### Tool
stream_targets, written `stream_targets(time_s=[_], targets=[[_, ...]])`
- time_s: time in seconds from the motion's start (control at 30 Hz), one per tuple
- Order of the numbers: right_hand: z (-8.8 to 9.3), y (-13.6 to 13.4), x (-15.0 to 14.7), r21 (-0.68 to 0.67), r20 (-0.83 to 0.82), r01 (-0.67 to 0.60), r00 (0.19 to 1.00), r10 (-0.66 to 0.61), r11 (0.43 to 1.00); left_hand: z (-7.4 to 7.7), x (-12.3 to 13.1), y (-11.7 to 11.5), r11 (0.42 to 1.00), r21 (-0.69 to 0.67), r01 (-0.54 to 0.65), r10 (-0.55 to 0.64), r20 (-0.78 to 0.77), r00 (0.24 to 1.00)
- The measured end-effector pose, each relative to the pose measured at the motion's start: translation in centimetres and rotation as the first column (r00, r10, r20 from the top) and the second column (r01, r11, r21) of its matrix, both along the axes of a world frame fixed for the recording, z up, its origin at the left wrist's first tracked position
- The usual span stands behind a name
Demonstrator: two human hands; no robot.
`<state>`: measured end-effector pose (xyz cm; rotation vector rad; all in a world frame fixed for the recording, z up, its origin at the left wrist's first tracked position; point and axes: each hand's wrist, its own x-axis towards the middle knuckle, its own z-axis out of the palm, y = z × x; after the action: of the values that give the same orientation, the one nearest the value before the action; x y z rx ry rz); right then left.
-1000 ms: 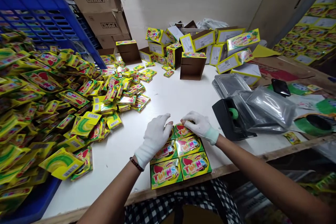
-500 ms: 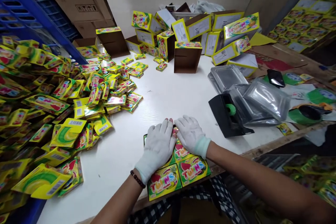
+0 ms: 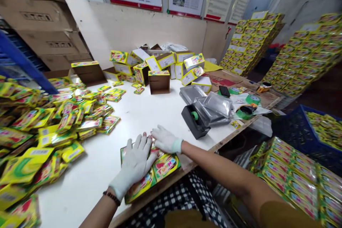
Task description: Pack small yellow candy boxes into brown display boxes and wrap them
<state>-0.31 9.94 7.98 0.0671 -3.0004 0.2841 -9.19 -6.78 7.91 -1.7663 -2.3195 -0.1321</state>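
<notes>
A block of flat yellow-green boxes [image 3: 167, 166], printed "TWINS", lies at the table's front edge, partly covered by my gloved hands. My left hand [image 3: 135, 160] rests palm down across the left side of the block, its fingers stretched and slightly apart. At the block's far right edge, my right hand [image 3: 164, 139] lies flat with fingers extended. Both hands wear white knit gloves with bare fingertips showing on the left one. Loose small packets [image 3: 91, 124] of the same print are heaped to the left of the block.
A black tape dispenser [image 3: 196, 123] and clear plastic trays [image 3: 217, 103] sit to the right. Open display cartons [image 3: 159, 82] stand at the back. A phone [image 3: 224, 91] lies on the right side. Wrapped stacks [image 3: 291, 174] and a blue basket [image 3: 296, 139] are beyond the table's right edge.
The view has lifted and turned right, showing wall posters and more stacks. Both hands stay on the block; the left one covers more of its front boxes, its fingers spread wider.
</notes>
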Motion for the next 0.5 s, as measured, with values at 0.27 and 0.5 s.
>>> stream_targets(time_s=[0.27, 0.5], targets=[[-0.8, -2.9, 2.8, -0.113, -0.083, 0.243, 0.964, -0.253, 0.963, -0.2, 3.5, -1.4, 0.998, 0.057, -0.027, 0.025, 0.043, 0.999], [1.3, 2.0, 3.7, -0.312, -0.248, 0.209, 0.924, -0.292, 0.927, -0.8, 2.1, -1.2, 0.997, 0.074, 0.009, -0.007, -0.023, 1.000]])
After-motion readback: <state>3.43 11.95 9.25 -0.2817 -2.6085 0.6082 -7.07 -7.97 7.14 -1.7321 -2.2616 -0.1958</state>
